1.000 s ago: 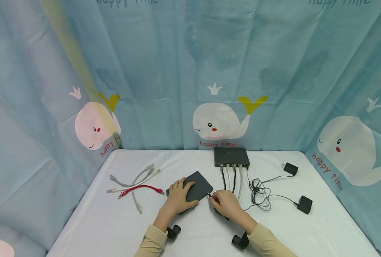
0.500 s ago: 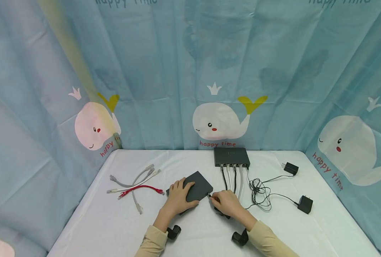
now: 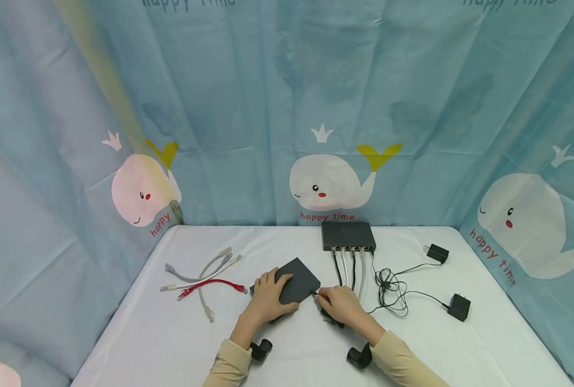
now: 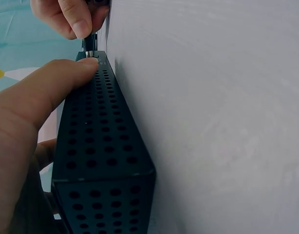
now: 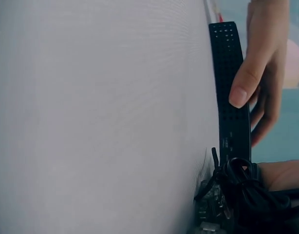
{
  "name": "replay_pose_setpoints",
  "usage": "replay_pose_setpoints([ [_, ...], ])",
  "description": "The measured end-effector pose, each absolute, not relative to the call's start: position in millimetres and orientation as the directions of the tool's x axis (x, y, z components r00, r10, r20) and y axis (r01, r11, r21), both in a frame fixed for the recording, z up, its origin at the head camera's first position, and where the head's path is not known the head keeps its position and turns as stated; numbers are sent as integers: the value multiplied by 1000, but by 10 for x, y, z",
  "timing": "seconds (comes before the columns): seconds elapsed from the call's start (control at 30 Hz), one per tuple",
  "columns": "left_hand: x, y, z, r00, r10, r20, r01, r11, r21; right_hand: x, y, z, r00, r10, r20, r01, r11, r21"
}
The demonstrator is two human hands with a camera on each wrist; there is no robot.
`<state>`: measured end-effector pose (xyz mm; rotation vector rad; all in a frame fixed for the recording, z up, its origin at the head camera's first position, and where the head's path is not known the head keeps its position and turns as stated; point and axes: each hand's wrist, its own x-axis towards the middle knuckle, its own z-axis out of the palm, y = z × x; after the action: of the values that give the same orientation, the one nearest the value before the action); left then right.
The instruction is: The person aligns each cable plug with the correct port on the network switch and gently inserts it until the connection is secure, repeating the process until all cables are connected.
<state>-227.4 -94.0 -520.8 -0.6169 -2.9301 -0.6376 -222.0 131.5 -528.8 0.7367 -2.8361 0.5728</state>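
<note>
A dark network switch (image 3: 300, 279) with a perforated side (image 4: 103, 122) lies at an angle on the white table. My left hand (image 3: 267, 295) grips it, fingers across the top and thumb on the perforated side. My right hand (image 3: 342, 305) pinches a black power plug (image 4: 88, 44) at the switch's right edge. The plug's metal barrel shows partly in the left wrist view, right at the edge and close to my left thumb tip. Beneath my right hand sits a tied black cord (image 5: 242, 183), largely hidden in the head view.
A second network switch (image 3: 349, 235) stands at the back with several cables (image 3: 353, 269) in its ports. Two power adapters (image 3: 437, 253) and a tangled cord (image 3: 389, 290) lie on the right. Grey and white patch cables (image 3: 205, 269) and a red patch cable (image 3: 214, 281) lie left.
My right hand has pushed the power plug slightly left, up against the switch's edge; its metal tip no longer shows in the head view. My left hand keeps its hold.
</note>
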Motion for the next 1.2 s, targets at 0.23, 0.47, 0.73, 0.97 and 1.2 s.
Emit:
replay_pose_setpoints([
  [0.23, -2301, -942, -5161, -903, 404, 148, 429, 819, 382, -2265, 1273, -5316, -867, -442, 231, -493, 830, -261],
  [0.47, -2282, -940, -5168, -904, 400, 151, 427, 826, 369, -2302, 1231, -5355, -875, -428, 224, -478, 835, -273],
  [0.73, -2266, -882, -5186, -923, 343, 177, 385, 836, 390, -2321, 1255, -5289, -910, -390, 144, -414, 823, -389],
  [0.97, -2282, -875, -5184, -930, 323, 175, 368, 839, 402, -2239, 1228, -5168, -921, -373, 114, -388, 851, -352],
  [1.2, -2261, -923, -5164, -930, 339, 139, 365, 823, 435, -2198, 1194, -5111, -928, -310, 209, -359, 892, -273],
])
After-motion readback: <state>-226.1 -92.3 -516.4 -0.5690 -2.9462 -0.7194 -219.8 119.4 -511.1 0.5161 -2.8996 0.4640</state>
